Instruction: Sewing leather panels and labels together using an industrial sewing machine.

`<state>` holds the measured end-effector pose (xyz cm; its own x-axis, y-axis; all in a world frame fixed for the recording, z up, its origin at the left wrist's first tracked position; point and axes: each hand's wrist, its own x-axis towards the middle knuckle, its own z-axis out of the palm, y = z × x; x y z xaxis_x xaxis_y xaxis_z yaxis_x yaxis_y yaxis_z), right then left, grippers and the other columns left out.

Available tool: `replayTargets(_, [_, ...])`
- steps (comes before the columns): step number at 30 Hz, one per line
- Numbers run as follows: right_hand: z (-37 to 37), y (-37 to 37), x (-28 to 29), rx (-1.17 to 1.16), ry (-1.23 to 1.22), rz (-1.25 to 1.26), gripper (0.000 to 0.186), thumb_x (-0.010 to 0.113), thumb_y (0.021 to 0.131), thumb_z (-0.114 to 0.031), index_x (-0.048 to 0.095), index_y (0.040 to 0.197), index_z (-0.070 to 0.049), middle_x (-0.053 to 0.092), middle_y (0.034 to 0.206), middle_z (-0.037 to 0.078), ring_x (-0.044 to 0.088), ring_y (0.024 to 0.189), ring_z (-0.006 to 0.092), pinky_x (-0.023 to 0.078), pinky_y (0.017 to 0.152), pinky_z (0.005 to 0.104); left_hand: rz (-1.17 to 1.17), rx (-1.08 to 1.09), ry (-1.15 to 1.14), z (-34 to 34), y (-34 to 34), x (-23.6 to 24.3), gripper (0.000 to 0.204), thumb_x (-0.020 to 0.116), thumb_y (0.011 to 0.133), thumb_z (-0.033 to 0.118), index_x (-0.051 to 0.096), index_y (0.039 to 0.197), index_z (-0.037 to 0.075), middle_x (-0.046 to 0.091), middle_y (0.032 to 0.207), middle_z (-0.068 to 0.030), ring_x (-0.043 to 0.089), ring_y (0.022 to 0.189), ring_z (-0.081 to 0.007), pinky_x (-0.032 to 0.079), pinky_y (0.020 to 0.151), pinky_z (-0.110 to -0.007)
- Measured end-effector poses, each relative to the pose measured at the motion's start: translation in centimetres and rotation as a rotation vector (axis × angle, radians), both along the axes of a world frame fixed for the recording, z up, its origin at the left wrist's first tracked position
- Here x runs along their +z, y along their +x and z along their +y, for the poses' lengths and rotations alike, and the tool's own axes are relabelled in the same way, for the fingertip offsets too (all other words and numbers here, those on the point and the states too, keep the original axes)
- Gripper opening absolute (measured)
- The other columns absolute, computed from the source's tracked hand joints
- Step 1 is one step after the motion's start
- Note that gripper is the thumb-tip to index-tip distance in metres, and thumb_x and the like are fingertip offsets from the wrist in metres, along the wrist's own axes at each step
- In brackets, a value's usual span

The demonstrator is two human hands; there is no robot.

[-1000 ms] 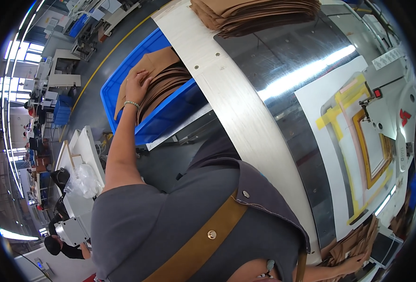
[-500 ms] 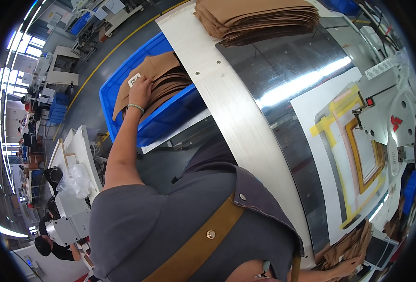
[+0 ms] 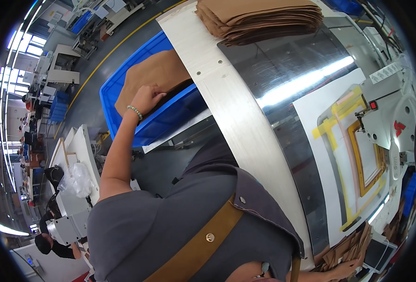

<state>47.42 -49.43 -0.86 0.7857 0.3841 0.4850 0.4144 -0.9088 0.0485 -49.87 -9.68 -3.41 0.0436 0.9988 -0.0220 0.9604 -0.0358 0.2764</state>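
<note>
My left hand [image 3: 148, 98], wearing a beaded bracelet, is at the near edge of a stack of brown leather-like sheets [image 3: 154, 70]. Its fingers are curled in on the top sheets. The stack lies in a long blue bin [image 3: 108, 96] left of the workbench. At the lower right rim, my right hand [image 3: 351, 267] is beside a loose pile of brown pieces [image 3: 346, 249]; its fingers are small and partly hidden there. A small white item [image 3: 134, 184] shows beside my left elbow.
A thick stack of brown sheets [image 3: 259, 16] lies at the bench's far end. On the right, a machine head [image 3: 389, 117] stands over a yellow-taped frame [image 3: 358, 160] on a metal plate [image 3: 283, 61]. A person [image 3: 46, 242] works at the lower left.
The white tag under my left hand no longer shows on the stack. The hand has shifted slightly nearer, and the fanned sheet edges now lie covered by a broad top sheet. My right hand has barely moved.
</note>
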Motion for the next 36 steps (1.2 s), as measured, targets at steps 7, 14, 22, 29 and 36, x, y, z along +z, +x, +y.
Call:
replayTargets(7, [0.4, -0.5, 0.7, -0.004, -0.03, -0.001, 0.049, 0.041, 0.115, -0.039, 0.065, 0.148, -0.013, 0.068, 0.144, 0.014, 0.066, 0.13, 0.033, 0.055, 0.106, 0.0421, 0.425, 0.156, 0.611, 6.0, -4.1, -3.6, 0.052, 0.06, 0.105, 0.048, 0.065, 0.146, 0.018, 0.06, 0.153, -0.0109, 0.06, 0.136, -0.0345, 0.045, 0.113, -0.049])
replayTargets(14, [0.7, -1.2, 0.9, -0.018, -0.017, -0.029, 0.048, 0.042, 0.115, -0.038, 0.065, 0.147, -0.011, 0.068, 0.143, 0.015, 0.066, 0.13, 0.0337, 0.054, 0.107, 0.0422, 0.311, 0.637, 0.056, 8.8, -9.1, -7.5, 0.072, 0.036, 0.104, 0.074, 0.046, 0.162, 0.033, 0.046, 0.168, -0.0034, 0.05, 0.147, -0.0368, 0.035, 0.12, -0.06])
replayTargets(22, [0.6, -1.2, 0.5, -0.015, -0.004, -0.02, 0.048, 0.043, 0.114, -0.036, 0.065, 0.147, -0.01, 0.068, 0.143, 0.016, 0.066, 0.13, 0.0345, 0.053, 0.107, 0.0422, 0.278, 0.639, 0.142, 8.0, -8.9, -8.2, 0.074, 0.035, 0.105, 0.072, 0.048, 0.161, 0.025, 0.049, 0.165, -0.0047, 0.046, 0.15, -0.0351, 0.03, 0.123, -0.059])
replayTargets(29, [0.7, -1.4, 0.9, -0.003, 0.007, -0.035, 0.047, 0.043, 0.114, -0.035, 0.065, 0.146, -0.008, 0.068, 0.143, 0.016, 0.065, 0.13, 0.0352, 0.053, 0.107, 0.0423, 0.4, 0.606, 0.402, 8.8, -9.6, -7.1, 0.074, 0.037, 0.106, 0.071, 0.055, 0.157, 0.019, 0.052, 0.162, -0.0113, 0.042, 0.153, -0.0348, 0.024, 0.124, -0.06])
replayTargets(36, [2.8, -2.4, 1.6, 0.083, 0.015, -0.067, 0.047, 0.044, 0.114, -0.034, 0.065, 0.145, -0.007, 0.068, 0.142, 0.017, 0.065, 0.13, 0.0359, 0.052, 0.108, 0.0424, 0.447, 0.583, 0.137, 10.4, -5.5, -9.0, 0.077, 0.038, 0.104, 0.074, 0.056, 0.156, 0.02, 0.057, 0.157, -0.0119, 0.045, 0.15, -0.0347, 0.026, 0.122, -0.061])
